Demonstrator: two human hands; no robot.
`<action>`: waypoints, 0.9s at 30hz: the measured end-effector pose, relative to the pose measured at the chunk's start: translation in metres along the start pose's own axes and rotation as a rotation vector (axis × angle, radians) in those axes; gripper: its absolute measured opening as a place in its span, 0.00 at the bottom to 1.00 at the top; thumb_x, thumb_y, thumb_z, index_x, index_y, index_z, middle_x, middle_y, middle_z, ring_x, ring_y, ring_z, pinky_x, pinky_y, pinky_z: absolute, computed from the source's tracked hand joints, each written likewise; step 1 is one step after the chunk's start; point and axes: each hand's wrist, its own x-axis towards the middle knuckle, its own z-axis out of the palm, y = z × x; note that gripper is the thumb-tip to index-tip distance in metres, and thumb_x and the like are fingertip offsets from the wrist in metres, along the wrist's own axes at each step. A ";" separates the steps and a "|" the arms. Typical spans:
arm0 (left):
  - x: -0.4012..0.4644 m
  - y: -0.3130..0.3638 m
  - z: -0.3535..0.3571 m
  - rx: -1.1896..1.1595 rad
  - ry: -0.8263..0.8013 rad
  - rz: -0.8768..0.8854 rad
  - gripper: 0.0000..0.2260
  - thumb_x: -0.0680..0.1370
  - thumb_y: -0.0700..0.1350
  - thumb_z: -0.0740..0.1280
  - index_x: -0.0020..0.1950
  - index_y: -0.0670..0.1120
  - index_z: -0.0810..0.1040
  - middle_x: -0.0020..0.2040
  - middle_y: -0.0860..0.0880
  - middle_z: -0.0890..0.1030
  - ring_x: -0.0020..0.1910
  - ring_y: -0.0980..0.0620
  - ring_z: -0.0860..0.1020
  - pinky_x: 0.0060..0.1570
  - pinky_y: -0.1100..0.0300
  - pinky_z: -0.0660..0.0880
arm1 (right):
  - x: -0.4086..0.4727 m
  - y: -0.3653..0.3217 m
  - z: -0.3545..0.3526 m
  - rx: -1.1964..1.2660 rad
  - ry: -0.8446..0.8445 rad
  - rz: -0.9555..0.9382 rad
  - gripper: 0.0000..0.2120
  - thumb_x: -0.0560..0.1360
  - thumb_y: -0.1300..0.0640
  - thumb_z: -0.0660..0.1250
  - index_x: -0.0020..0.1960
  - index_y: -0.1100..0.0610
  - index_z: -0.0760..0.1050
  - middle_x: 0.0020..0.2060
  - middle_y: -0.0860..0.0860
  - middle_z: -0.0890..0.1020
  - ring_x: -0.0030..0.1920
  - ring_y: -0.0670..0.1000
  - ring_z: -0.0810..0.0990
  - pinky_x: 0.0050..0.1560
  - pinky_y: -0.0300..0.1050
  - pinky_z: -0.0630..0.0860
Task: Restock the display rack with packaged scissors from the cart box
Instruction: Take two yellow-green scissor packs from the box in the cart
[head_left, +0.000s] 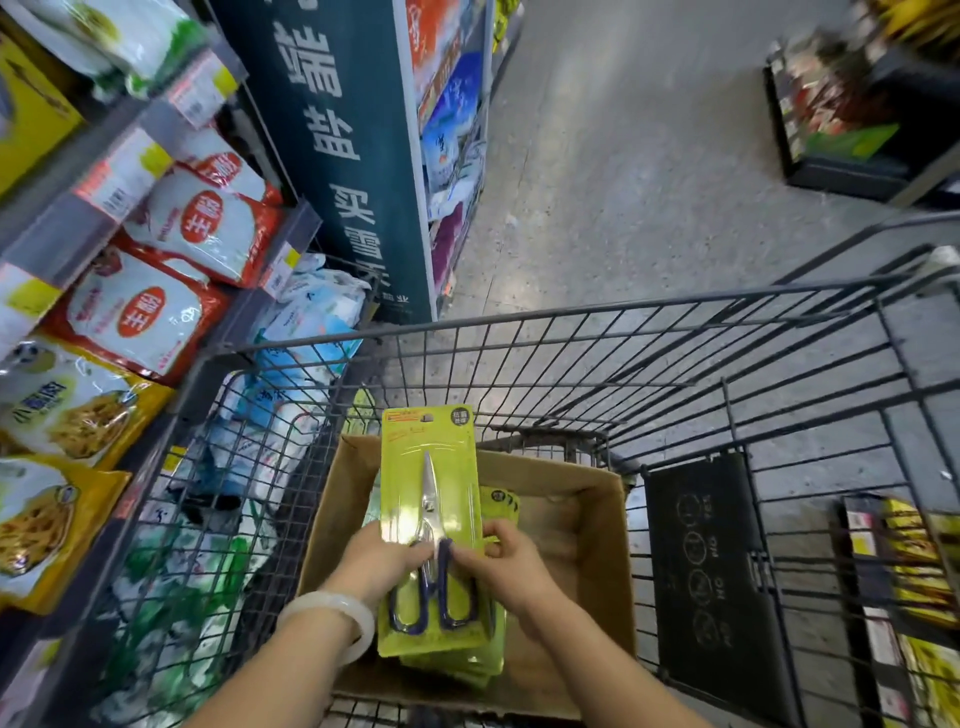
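1. While both hands work over the box (571, 499), the left hand (382, 564) and right hand (506, 569) pinch the top scissors pack (428, 525) from either side, fingers clamped on its card near the blade pivot. A white bangle (337, 616) sits on the left wrist.
2. That pack is tipped up off the stack (457, 665) of like packs lying in the box, likely to peel one free for hanging.
3. Box sits in the cart (675, 364), close by the person so stock stays in easy reach.
4. Left of the cart, shelves (171, 114) carry bagged foods; price tags line their edges.
5. Beyond stands a dark sign panel (332, 156) and open aisle floor (649, 182). No scissors rack shows yet, so I judge the hanging step lies ahead.
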 end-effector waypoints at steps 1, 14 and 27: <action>0.001 -0.001 -0.002 -0.007 0.005 0.005 0.23 0.61 0.45 0.75 0.55 0.45 0.79 0.50 0.44 0.84 0.50 0.41 0.82 0.56 0.42 0.77 | -0.001 -0.003 -0.002 -0.039 0.022 -0.030 0.12 0.74 0.52 0.68 0.52 0.58 0.72 0.46 0.53 0.80 0.42 0.46 0.79 0.42 0.36 0.77; 0.010 -0.018 -0.020 -0.051 0.082 -0.003 0.15 0.71 0.41 0.72 0.54 0.46 0.73 0.52 0.43 0.82 0.52 0.42 0.81 0.57 0.41 0.75 | 0.039 0.035 0.002 -0.520 0.165 0.250 0.25 0.69 0.47 0.72 0.60 0.56 0.68 0.56 0.52 0.78 0.56 0.52 0.78 0.54 0.44 0.75; 0.004 -0.015 -0.032 0.012 0.160 0.005 0.17 0.73 0.42 0.72 0.57 0.42 0.69 0.53 0.48 0.78 0.60 0.47 0.74 0.66 0.44 0.69 | 0.051 0.041 0.001 -0.100 0.136 0.400 0.21 0.64 0.63 0.76 0.54 0.63 0.74 0.51 0.59 0.82 0.51 0.58 0.82 0.55 0.56 0.79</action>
